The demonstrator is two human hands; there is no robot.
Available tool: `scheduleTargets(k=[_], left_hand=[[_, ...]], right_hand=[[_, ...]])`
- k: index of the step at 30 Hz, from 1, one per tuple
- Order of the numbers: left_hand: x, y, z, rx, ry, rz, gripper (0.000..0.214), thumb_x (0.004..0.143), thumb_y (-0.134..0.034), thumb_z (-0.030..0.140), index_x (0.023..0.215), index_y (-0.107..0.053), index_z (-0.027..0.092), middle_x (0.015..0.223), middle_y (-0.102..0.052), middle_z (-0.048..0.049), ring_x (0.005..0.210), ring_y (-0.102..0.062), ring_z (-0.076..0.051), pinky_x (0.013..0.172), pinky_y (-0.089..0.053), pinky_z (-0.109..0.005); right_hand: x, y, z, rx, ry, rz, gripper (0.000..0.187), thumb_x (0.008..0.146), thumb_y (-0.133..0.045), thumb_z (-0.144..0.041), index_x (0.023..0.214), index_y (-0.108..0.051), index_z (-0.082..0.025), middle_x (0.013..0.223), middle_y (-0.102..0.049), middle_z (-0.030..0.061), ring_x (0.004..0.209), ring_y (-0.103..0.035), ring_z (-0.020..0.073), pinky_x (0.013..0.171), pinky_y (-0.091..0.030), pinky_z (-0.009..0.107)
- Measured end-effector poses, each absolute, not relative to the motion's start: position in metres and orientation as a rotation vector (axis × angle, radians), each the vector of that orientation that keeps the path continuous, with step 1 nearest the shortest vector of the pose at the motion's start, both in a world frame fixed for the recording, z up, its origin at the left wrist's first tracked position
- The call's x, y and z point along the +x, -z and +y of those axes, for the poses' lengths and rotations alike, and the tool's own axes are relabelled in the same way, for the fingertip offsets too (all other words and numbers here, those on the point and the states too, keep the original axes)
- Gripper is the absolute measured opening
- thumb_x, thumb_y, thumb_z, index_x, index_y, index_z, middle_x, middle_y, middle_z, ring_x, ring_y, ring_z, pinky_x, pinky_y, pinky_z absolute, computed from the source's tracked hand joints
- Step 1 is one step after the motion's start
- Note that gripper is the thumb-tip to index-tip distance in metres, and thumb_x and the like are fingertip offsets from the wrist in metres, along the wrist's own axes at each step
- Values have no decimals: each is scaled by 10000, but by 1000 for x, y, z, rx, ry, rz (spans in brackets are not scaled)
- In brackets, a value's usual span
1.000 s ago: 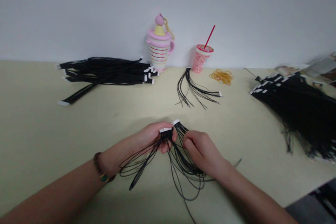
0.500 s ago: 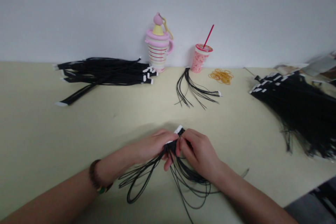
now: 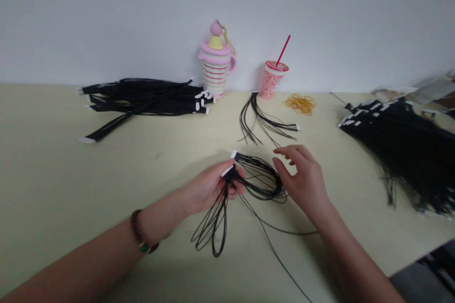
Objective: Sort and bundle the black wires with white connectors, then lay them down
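Near the middle of the table, my left hand (image 3: 209,187) grips a black wire harness (image 3: 265,189) close to its white connectors. One white connector (image 3: 228,171) sits by my thumb, and a second white connector (image 3: 233,154) shows just beyond it. The wires loop out to the right and down below the hand, with a few single strands trailing towards the lower right. My right hand (image 3: 302,173) is off the connectors, its thumb and fingers apart, beside the right end of the wire loop. Whether it touches the loop I cannot tell.
Bundled black harnesses (image 3: 142,97) lie at the back left. A pink-lidded cup (image 3: 214,71) and a pink cup with a straw (image 3: 272,80) stand against the wall. Loose wires (image 3: 261,116), yellow rubber bands (image 3: 299,103) and a big harness pile (image 3: 401,142) lie to the right.
My right hand has let go near the connectors and moved right, its fingers opening. The connectors in my left hand have shifted up and slightly left, and the wire loops have spread rightward.
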State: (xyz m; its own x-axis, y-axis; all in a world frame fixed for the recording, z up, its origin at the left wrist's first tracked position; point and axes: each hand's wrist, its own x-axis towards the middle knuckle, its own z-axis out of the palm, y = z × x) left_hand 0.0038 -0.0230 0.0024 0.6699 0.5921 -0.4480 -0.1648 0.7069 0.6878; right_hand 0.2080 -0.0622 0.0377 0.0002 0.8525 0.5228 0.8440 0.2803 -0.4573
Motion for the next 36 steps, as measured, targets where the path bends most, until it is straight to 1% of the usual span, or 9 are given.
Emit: scheduleTargets(k=[2, 6, 8, 10, 17, 22, 28, 33, 36], left_hand=[[3, -1, -22, 613, -449, 717, 348, 861, -426, 477, 860, -581, 165, 645, -636, -54, 511, -499, -88, 524, -363, -198], [4, 2, -23, 571, -506, 684, 320, 861, -454, 464, 905, -576, 171, 721, -630, -36, 541, -510, -92, 561, -392, -220], [6, 2, -23, 555, -531, 688, 312, 863, -457, 453, 911, -578, 170, 717, -607, -20, 552, -514, -92, 565, -398, -221], [6, 3, -23, 532, -531, 687, 313, 868, -453, 451, 919, -576, 168, 744, -606, -22, 559, -513, -87, 563, -398, -216], [5, 4, -21, 498, -532, 638, 322, 873, -447, 461, 951, -569, 173, 749, -593, -15, 564, -504, -85, 547, -384, -216], [5, -3, -22, 506, -540, 659, 326, 902, -386, 446, 899, -551, 165, 888, -638, -54, 520, -466, -66, 507, -358, -215], [4, 0, -21, 520, -540, 622, 330, 891, -408, 455, 921, -563, 164, 852, -643, -49, 534, -481, -75, 517, -367, -217], [4, 2, -20, 545, -539, 630, 325, 878, -433, 456, 928, -566, 163, 878, -653, -61, 550, -485, -78, 539, -376, -218], [3, 1, -20, 537, -545, 631, 309, 879, -428, 435, 923, -568, 163, 895, -661, -72, 554, -489, -79, 551, -379, -221]], right_hand=[[201, -41, -67, -1420, 82, -1762, 130, 789, -575, -179, 898, -628, -133, 905, -570, 99, 848, -544, 176, 698, -449, 283], [176, -38, -82, -1177, -255, -1964, 48, 792, -562, -150, 759, -597, -147, 683, -579, 16, 561, -502, 86, 512, -406, 205], [168, -32, -87, -1206, -372, -2076, 69, 803, -552, -171, 767, -608, -156, 737, -627, 12, 502, -473, 68, 493, -395, 206], [165, -27, -88, -1294, -393, -2128, 108, 822, -529, -190, 787, -628, -164, 809, -650, 20, 514, -484, 75, 516, -403, 221], [170, -28, -85, -1458, -316, -2081, 180, 824, -541, -227, 959, -657, -196, 764, -613, 31, 608, -538, 122, 566, -430, 249], [172, -27, -83, -1545, -358, -2148, 118, 811, -548, -208, 783, -653, -163, 760, -613, 52, 699, -582, 169, 628, -449, 287], [174, -33, -83, -1476, -508, -2019, 101, 810, -532, -178, 765, -621, -161, 768, -644, 37, 680, -584, 147, 628, -438, 268], [173, -40, -83, -1413, -932, -1992, 170, 836, -496, -201, 695, -582, -158, 639, -573, -2, 559, -491, 98, 492, -352, 207], [177, -44, -81, -1374, -1148, -1909, 253, 857, -473, -272, 654, -564, -152, 584, -506, -9, 534, -431, 90, 474, -316, 206]])
